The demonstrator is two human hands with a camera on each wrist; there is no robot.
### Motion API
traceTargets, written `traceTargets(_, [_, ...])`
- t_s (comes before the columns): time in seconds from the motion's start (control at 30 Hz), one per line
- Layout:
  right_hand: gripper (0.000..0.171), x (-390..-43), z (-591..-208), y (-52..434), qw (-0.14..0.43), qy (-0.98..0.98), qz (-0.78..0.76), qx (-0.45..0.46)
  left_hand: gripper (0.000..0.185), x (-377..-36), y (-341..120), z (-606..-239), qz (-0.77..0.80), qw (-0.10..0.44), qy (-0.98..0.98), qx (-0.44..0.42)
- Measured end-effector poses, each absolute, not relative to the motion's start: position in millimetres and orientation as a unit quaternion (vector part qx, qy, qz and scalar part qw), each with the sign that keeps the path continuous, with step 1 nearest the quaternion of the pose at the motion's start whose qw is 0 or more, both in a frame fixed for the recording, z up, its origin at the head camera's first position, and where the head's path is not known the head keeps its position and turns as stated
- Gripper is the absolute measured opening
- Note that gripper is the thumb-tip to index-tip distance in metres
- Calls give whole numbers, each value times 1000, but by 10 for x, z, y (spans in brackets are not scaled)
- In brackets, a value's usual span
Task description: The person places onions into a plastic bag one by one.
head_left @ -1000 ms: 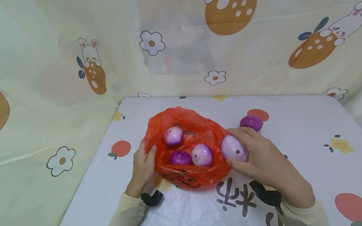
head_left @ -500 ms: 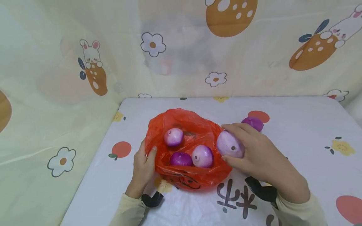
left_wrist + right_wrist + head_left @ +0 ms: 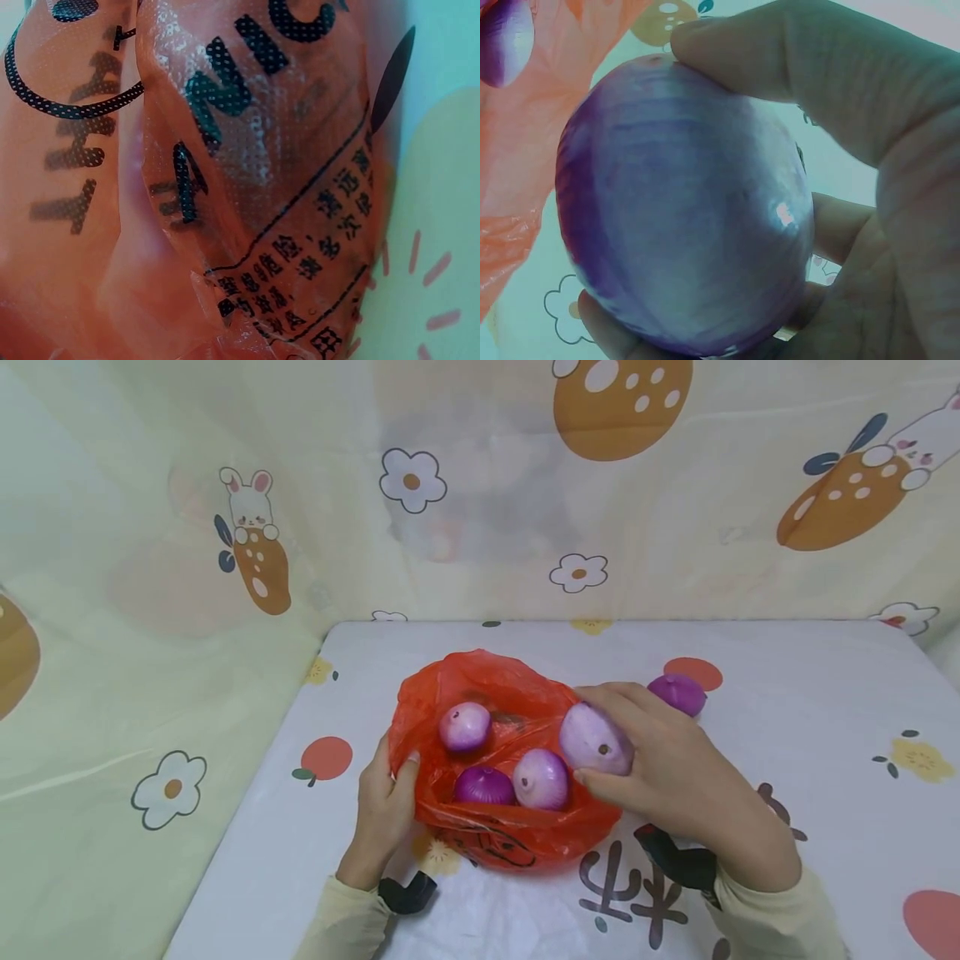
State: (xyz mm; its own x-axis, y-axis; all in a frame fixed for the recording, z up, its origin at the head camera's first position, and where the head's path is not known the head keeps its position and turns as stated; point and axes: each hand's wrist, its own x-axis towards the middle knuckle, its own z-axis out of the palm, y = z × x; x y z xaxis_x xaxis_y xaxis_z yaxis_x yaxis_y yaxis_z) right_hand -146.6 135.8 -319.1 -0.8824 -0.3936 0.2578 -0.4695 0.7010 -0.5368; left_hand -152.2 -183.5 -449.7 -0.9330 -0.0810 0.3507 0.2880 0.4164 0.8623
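Note:
An open red plastic bag (image 3: 517, 839) lies on the table with three purple onions (image 3: 464, 727) (image 3: 483, 786) (image 3: 540, 779) inside. My left hand (image 3: 386, 793) grips the bag's left rim. My right hand (image 3: 660, 760) holds a pale purple onion (image 3: 594, 741) over the bag's right rim, thumb below and fingers on top. The right wrist view is filled by that onion (image 3: 682, 210) in my fingers (image 3: 817, 67). In the left wrist view only the bag's printed red film (image 3: 225, 172) shows.
Another dark purple onion (image 3: 677, 692) lies on the white printed tablecloth (image 3: 825, 735) behind my right hand. A cartoon-printed curtain (image 3: 480, 485) hangs close behind the table and along its left side. The table's left edge runs near my left sleeve.
My right hand has carried the pale onion leftward, from beside the bag to over its right rim. My left hand keeps its grip on the bag.

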Motion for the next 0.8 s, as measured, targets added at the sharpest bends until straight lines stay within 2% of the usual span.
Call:
traceTargets(0.27, [70, -1526, -3263, 1336, 62, -912, 322, 247, 49, -1517, -1836, -4507, -537, 170, -823, -68])
traceTargets(0.8, [75, -1678, -3464, 1248, 41, -909, 335, 244, 50, -1520, -1830, -4488, -530, 169, -828, -63])
